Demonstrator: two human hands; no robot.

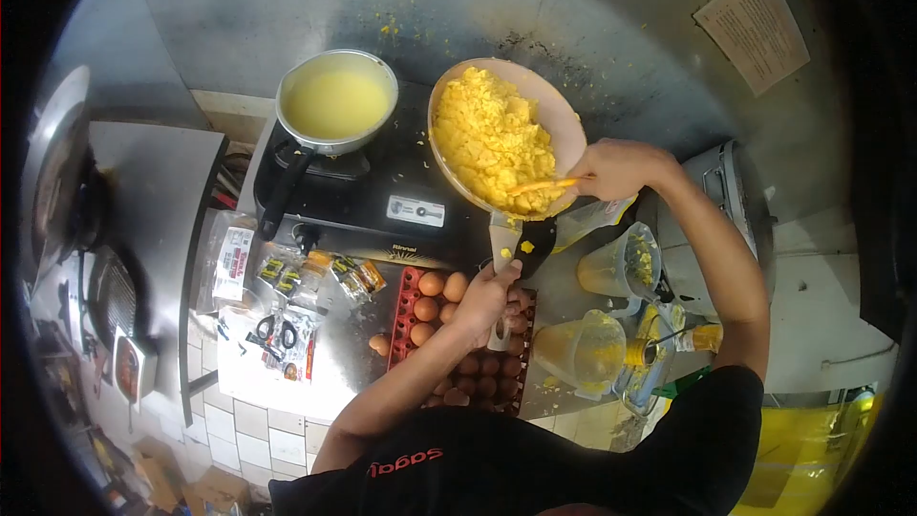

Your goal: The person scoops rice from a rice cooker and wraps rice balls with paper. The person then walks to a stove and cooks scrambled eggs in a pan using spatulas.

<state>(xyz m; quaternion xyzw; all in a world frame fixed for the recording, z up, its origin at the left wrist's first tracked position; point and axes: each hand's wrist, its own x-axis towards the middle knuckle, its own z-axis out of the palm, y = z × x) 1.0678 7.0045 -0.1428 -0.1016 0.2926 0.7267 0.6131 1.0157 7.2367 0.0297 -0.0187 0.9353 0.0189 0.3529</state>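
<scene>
My left hand (489, 304) is closed around the pale handle of a frying pan (565, 124) and steadies it over the right side of the stove. Yellow scrambled eggs (492, 134) heap up in the pan, mostly on its left side. In my right hand (611, 170), at the pan's right rim, is an orange-yellow spatula (549, 185); its far end is buried in the eggs. Bits of egg stick to the pan's handle. Below my left hand, a red egg tray (406, 311) holds several brown eggs (423, 310).
A saucepan (336, 100) of pale yellow liquid sits on the left of the black stove (382, 182). Plastic jugs (597, 263) stand to the right. Scissors (277, 333) and packets (358, 277) lie left of the eggs. A wok (57, 162) is at far left.
</scene>
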